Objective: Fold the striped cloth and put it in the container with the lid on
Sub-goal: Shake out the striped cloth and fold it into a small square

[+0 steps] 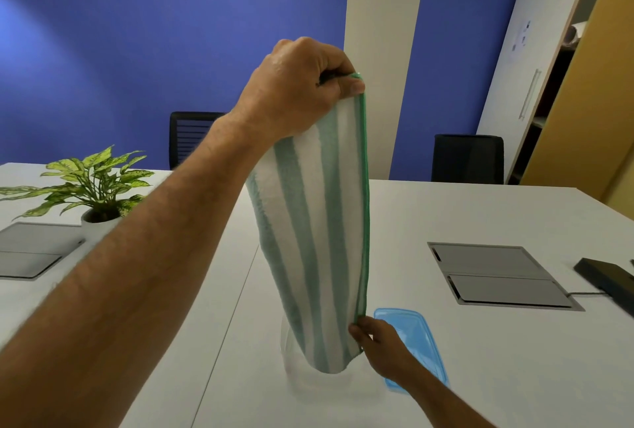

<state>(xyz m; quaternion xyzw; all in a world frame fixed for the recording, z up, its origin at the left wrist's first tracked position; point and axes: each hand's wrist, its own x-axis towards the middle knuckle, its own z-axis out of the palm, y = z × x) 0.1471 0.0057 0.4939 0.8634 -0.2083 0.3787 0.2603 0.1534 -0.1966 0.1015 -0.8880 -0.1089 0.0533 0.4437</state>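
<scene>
The striped cloth [315, 232], white with green stripes and a green hem, hangs folded lengthwise in the air above the table. My left hand [302, 91] is raised high and pinches its top corner. My right hand [377, 345] pinches the lower hem edge near the bottom. Under the cloth's lower end stands a clear plastic container [308, 379], partly hidden by the cloth. A blue lid [422, 335] lies flat on the table just right of the container, partly covered by my right wrist.
The white table [480, 359] has grey cable flaps at right [497, 273] and left [34, 249]. A potted plant [92, 184] stands at far left. A black device [607, 280] lies at the right edge. Two black chairs [466, 158] stand behind the table.
</scene>
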